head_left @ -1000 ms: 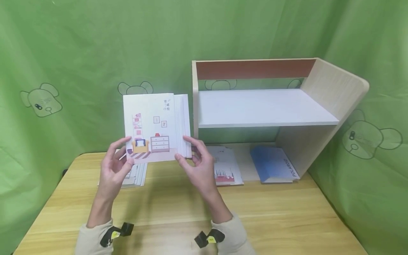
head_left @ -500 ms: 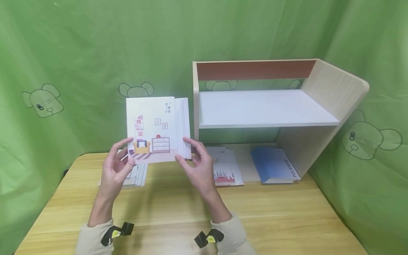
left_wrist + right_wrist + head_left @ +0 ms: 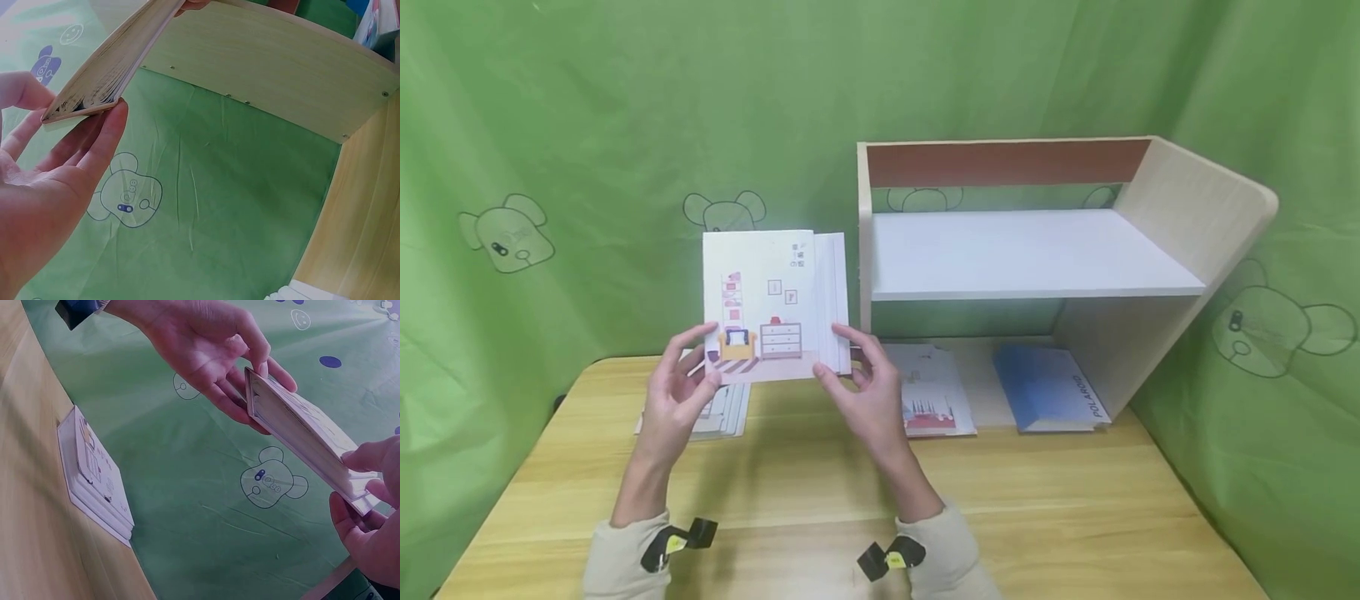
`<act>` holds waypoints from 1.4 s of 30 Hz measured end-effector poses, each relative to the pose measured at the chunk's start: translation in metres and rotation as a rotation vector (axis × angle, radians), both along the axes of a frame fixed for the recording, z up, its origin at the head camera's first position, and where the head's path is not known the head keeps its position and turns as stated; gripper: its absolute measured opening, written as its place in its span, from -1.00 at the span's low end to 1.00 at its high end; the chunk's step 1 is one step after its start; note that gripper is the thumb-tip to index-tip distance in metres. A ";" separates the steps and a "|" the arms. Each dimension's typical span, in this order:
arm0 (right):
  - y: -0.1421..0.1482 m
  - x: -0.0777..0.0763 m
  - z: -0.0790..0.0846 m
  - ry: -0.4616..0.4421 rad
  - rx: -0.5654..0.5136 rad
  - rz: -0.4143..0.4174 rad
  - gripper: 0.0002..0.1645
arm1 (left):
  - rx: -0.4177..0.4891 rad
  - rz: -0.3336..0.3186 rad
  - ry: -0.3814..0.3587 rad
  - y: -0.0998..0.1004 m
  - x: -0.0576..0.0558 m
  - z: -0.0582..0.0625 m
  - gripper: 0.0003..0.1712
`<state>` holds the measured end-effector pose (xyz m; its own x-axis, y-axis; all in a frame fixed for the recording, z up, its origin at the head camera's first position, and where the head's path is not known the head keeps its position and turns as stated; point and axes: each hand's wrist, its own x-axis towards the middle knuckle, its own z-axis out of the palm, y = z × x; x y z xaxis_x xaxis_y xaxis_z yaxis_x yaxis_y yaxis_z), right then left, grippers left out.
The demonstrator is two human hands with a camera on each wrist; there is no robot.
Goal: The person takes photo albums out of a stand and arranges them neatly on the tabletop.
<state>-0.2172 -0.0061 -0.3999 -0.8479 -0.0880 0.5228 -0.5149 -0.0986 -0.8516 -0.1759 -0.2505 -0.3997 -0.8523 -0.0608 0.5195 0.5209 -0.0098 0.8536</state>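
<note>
Wearing: pale sleeves (image 3: 625, 560) and black wrist cameras (image 3: 872, 563), closest to me, well in front of the bookshelf (image 3: 1037, 254).
Hands: I see the left hand (image 3: 673, 404) and right hand (image 3: 872, 404) parted only to the book's thickness, each pinching one end between thumb and fingers.
Held book: white illustrated book (image 3: 760, 292), raised and facing me, left of the bookshelf; I cannot tell whether it is one volume or several.
Counter: wood-grained counter (image 3: 790, 508) under the bookshelf and left of it.
Stack: books (image 3: 732, 408) lying flat, left of the bookshelf, partly behind the left hand.
Lower board: a picture-covered book (image 3: 936, 387) at the bookshelf's left, a blue POLAROID item (image 3: 1052, 387) at its right.
Backdrop: green curtain (image 3: 700, 100) behind the bookshelf.
</note>
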 end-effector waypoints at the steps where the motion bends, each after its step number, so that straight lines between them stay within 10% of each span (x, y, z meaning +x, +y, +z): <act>1: 0.000 0.000 0.000 -0.002 0.003 -0.003 -0.33 | -0.002 0.000 -0.005 0.000 0.000 0.000 -0.27; 42: -0.007 0.003 -0.027 -0.076 0.069 -0.036 -0.33 | -0.052 0.009 -0.103 -0.005 0.001 -0.029 -0.28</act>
